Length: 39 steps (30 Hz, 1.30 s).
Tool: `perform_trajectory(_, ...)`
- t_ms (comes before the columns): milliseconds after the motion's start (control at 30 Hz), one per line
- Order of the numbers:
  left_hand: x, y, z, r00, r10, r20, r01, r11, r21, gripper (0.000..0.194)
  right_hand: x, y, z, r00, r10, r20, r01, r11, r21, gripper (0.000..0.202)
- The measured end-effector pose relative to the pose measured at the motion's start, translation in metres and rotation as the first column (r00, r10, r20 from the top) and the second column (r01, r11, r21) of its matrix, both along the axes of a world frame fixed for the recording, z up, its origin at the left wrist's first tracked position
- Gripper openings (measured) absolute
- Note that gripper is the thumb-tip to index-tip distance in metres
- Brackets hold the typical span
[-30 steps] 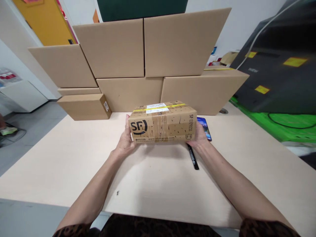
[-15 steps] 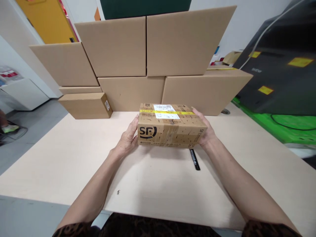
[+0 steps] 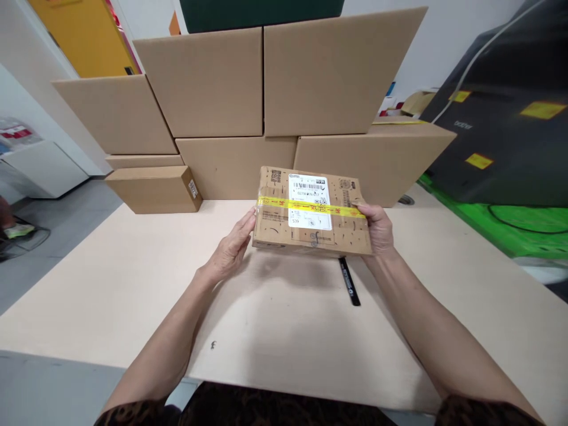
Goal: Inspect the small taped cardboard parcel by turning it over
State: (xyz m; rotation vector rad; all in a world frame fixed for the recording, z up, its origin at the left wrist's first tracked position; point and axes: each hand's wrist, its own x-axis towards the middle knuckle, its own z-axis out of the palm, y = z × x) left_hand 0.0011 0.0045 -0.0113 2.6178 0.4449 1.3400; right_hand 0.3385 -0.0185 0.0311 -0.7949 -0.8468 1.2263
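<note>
Between my two hands is a brown cardboard box point(image 3: 275, 228), lifted off the table and tilted so its top faces me. A white shipping label point(image 3: 309, 188) and a band of yellow tape point(image 3: 275, 204) run over that top. My left hand point(image 3: 233, 245) presses against the box's left side, thumb low and fingers partly behind it. At the right end, my right hand point(image 3: 379, 228) grips the edge, with its thumb on the tape's end. Below the box's right part, a flat black tool point(image 3: 349, 283) lies on the table, its far end hidden by the box.
A wall of large cardboard boxes point(image 3: 217, 86) stands along the table's back. One smaller box point(image 3: 153, 189) sits before it at the left. To the right is a black-covered bulk point(image 3: 497, 130) beside a green surface point(image 3: 497, 225). The table point(image 3: 110, 296) is pale.
The box has tipped up toward me: its printed front side has turned down out of sight and the labelled top now shows fully. My right hand has shifted along its end.
</note>
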Motion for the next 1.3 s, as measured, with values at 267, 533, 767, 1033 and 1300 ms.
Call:
perform_trajectory(267, 0.004, -0.012, 0.0, 0.968, 0.062, 0.242, 0.074, 0.853, -0.517, 0.052, -0.005, -0.003, 0.001, 0.997, -0.066, 0.039, 0.061, 0.992, 0.114, 0.051)
perform_trajectory(533, 0.012, -0.015, -0.003, 0.942, 0.043, 0.334, 0.242, 0.603, -0.76, 0.089, -0.016, -0.011, 0.001, 0.992, -0.046, 0.117, 0.026, 0.985, 0.172, 0.06)
perform_trajectory(767, 0.009, -0.007, -0.014, 0.933, 0.071, 0.353, 0.25, 0.576, -0.778, 0.086, -0.023, -0.012, 0.001, 0.993, -0.018, 0.116, -0.009, 0.974, 0.225, 0.069)
perform_trajectory(1033, 0.01, -0.015, 0.003, 0.897, 0.1, 0.43, 0.306, 0.562, -0.768, 0.088, -0.024, -0.015, 0.001, 0.99, 0.003, 0.144, -0.037, 0.971, 0.235, 0.071)
perform_trajectory(1300, 0.005, -0.012, 0.005, 0.857, 0.182, 0.482, 0.316, 0.555, -0.77, 0.094, -0.026, -0.015, -0.002, 0.983, 0.021, 0.182, -0.065, 0.97, 0.234, 0.067)
